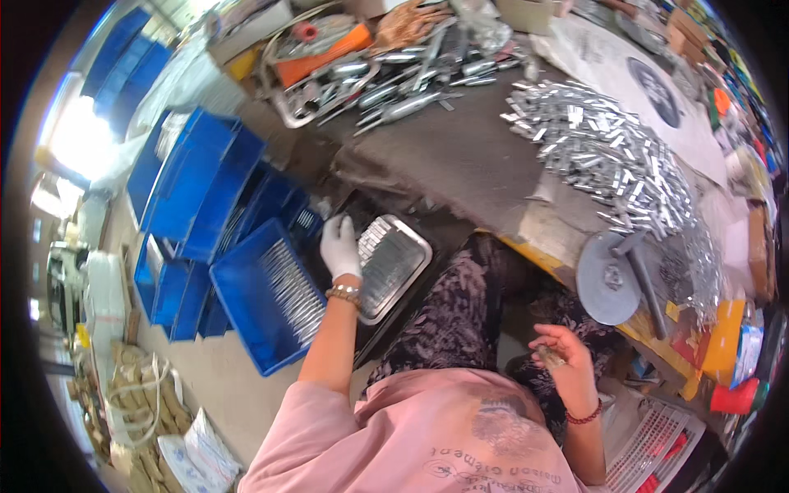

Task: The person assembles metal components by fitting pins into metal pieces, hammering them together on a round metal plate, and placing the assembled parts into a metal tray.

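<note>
My left hand [339, 249], in a white glove, reaches between a blue bin [238, 279] and a shallow metal tray [415, 275]. Its fingers point away from me; their tips are blurred and partly hidden, so I cannot tell whether they hold anything. Rows of small silvery metal pieces [382, 238] lie in the tray, which rests by my left thigh. More slim metal pieces [292, 287] are lined up inside the bin. Over my right thigh, my bare right hand [567, 361] is raised with curled fingers around something small and greyish that I cannot make out.
Stacked blue bins [197, 189] stand to the left. On the worktable [444, 156] lie a large heap of small metal parts [608, 148] and a pile of metal tools [403, 90]. A round grey disc [604, 283] with a bar sits near the table's yellow edge. A white basket [657, 444] is at lower right.
</note>
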Available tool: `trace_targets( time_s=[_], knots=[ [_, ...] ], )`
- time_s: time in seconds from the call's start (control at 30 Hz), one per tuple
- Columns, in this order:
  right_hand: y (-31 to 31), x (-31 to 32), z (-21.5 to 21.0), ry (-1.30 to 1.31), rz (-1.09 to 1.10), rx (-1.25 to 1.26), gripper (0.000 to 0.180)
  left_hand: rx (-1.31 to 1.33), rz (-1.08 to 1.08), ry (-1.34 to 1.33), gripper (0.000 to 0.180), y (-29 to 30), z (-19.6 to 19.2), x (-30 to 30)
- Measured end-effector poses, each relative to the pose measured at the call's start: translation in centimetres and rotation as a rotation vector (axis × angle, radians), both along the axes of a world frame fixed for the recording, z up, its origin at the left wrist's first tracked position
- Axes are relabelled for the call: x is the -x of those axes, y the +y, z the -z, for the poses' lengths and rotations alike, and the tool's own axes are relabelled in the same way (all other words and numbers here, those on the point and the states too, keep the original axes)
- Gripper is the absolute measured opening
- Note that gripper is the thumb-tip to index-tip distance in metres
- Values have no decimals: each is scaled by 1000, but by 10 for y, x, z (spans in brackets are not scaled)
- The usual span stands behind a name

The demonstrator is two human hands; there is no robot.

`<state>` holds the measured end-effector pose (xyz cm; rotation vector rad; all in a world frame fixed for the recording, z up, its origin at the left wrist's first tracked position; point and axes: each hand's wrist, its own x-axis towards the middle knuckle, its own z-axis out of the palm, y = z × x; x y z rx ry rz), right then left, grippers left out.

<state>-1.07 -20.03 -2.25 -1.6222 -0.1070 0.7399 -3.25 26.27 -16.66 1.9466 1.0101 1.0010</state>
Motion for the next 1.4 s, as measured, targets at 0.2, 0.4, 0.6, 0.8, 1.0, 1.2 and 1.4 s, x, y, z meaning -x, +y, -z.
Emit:
trace_targets(
  time_s=[0.2, 0.4, 0.6, 0.8, 1.0, 1.2, 1.4],
  knots=[
    [4, 6, 10, -109, -137, 67, 41, -37, 525, -181, 16, -107, -153, -67],
    [-3, 17, -2, -128, -60, 38, 45, -489, 881, 79, 34, -191, -183, -138],
    [-26, 24, -24, -224, 23, 134, 42, -779, 790, 143, 46, -211, -166, -191],
    [-60, 3, -74, -591, 236, 223, 27, -620, 756, 71, 21, -198, -187, -192],
    [-116, -59, -74, -1044, 549, 798, 29, -608, 987, 43, 14, -194, -239, -144],
    [-134, -82, -60, -952, 426, 915, 19, -683, 1257, 219, 10, -231, -243, -115],
    [-163, -75, -71, -799, 369, 1087, 24, -697, 1395, 103, 15, -247, -232, -112]
  ],
)
